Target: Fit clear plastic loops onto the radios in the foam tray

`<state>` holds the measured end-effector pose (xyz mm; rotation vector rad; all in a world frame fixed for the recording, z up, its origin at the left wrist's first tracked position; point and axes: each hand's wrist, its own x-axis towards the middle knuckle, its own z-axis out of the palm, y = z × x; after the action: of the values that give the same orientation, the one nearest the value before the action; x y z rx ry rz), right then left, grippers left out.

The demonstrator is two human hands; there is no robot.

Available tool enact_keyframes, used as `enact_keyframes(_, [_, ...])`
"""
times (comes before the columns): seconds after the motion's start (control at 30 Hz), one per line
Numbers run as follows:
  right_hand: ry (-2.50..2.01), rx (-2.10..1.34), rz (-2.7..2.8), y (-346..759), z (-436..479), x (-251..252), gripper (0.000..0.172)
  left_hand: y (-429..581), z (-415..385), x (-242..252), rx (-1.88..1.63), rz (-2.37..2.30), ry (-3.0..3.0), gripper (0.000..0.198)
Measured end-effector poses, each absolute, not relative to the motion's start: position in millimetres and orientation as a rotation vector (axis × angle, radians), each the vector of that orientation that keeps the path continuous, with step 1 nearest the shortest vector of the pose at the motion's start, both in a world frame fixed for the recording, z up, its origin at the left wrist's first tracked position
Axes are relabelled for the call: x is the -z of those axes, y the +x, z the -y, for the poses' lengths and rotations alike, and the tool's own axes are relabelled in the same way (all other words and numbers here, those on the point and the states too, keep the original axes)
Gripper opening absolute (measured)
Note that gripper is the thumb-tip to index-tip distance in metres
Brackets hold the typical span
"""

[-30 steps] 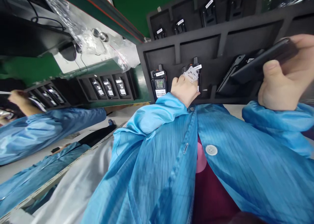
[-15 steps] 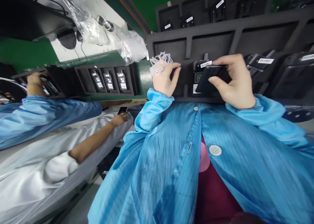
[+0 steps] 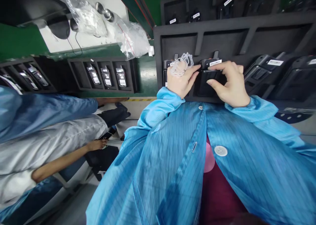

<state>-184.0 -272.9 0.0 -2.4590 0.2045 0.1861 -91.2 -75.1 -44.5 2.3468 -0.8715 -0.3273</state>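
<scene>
A bundle of thin white cords (image 3: 187,60) is in my left hand (image 3: 181,80), its loops spilling over the curled fingers. The thumb and forefinger of that hand point right, at the left edge of a black handheld device (image 3: 206,63) with a white label, in a foam tray compartment. My right hand (image 3: 230,83) has its thumb and forefinger around the upper end of a flat black slab (image 3: 208,82), which lies low over the device. Another labelled device (image 3: 168,64) sits in the compartment to the left, partly hidden behind my left hand.
The black foam tray (image 3: 179,29) holds more devices (image 3: 263,65) at right. Behind it stands another tray (image 3: 199,4). Left are a smaller tray (image 3: 81,77) with three devices, plastic bags (image 3: 130,37) and a co-worker's arm (image 3: 61,162) with a phone (image 3: 106,135).
The black slab has gone from tilted to nearly straight in the compartment. My left hand has come right, closer to the device. At left, a co-worker's hand has left the far tray.
</scene>
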Motion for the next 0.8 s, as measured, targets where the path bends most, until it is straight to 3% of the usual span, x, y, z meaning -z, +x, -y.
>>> enact_keyframes(0.43, [-2.798,-0.063,-0.210,-197,256,17,0.054,-97,76,43,0.376,0.798,2.379,0.049])
enact_keyframes(0.8, [-2.858,-0.137,-0.293,-198,248,21,0.086,-111,82,24,0.448,0.734,2.516,0.050])
